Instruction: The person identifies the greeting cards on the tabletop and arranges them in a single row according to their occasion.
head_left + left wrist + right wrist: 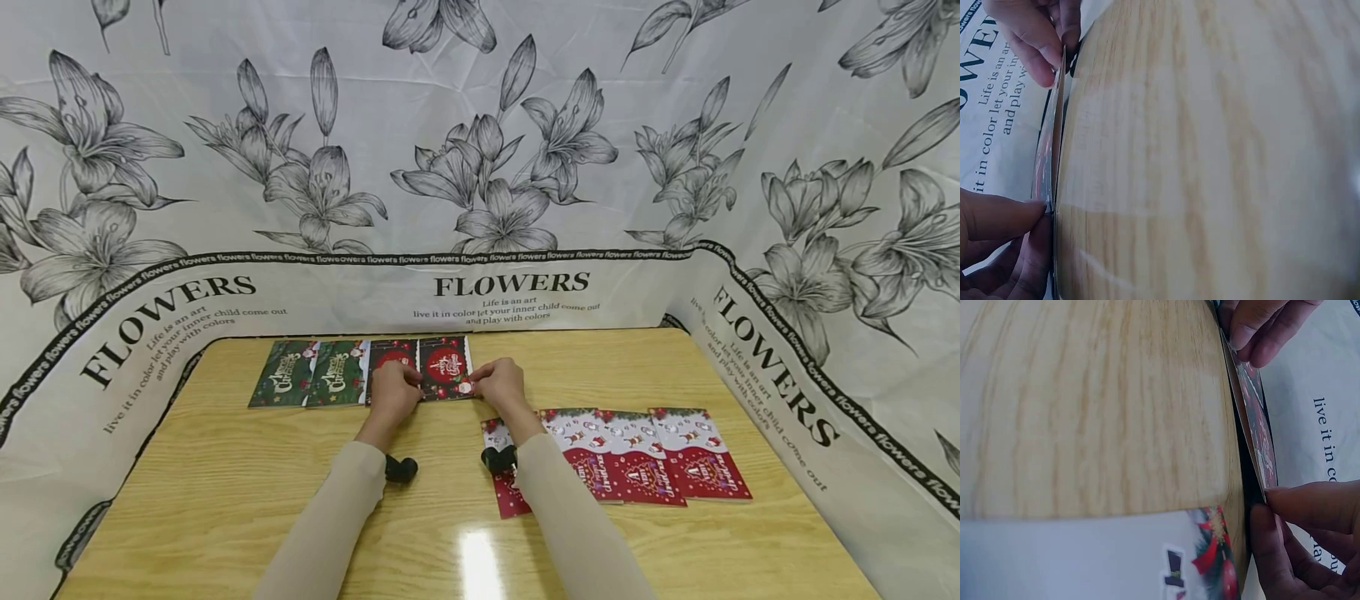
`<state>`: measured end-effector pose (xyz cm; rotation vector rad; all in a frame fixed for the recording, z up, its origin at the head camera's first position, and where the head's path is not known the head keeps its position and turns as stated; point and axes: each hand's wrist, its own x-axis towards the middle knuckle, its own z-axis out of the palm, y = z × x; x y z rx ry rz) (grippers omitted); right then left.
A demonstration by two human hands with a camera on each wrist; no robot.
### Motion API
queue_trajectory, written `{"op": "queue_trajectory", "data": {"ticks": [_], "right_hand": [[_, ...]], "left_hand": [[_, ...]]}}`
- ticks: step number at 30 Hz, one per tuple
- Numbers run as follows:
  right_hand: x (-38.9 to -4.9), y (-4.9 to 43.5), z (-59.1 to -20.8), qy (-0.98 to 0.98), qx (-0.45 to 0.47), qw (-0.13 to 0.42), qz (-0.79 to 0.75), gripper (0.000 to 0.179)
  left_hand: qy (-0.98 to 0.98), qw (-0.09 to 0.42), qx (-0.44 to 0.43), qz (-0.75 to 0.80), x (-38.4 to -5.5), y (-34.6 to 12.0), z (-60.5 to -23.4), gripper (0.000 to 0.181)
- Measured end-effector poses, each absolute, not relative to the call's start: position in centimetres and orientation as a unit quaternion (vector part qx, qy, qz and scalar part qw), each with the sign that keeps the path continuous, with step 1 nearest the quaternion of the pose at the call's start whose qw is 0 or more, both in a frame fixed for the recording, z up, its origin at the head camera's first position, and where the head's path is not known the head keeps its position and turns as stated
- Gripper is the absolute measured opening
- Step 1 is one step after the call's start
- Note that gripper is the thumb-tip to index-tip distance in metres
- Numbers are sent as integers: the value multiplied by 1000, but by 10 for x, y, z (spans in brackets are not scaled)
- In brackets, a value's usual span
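"What's nearest?"
"Red-and-white cards [643, 458] on the right of the table [435, 533]."
"And the hands?"
"Left hand [395, 390] and right hand [502, 385], thumbs against fingers, pinch near corners of the dark card [444, 368]."
"Its look?"
"Nearly black, with a red disc, white lettering and a scalloped white left edge. It lies toward the far side, beside a matching card [388, 350]."

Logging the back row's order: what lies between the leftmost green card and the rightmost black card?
A second green card, then another black card, partly covered by the left hand; the head view shows both.
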<state>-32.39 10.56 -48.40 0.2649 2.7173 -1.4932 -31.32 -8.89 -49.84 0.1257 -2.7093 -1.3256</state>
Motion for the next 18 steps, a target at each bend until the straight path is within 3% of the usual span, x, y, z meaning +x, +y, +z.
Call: {"op": "queue_trajectory", "data": {"ticks": [18], "right_hand": [[-321, 103, -487, 893, 65, -16, -446, 15]], "left_hand": [[-892, 74, 44, -444, -314, -89, -503, 18]]}}
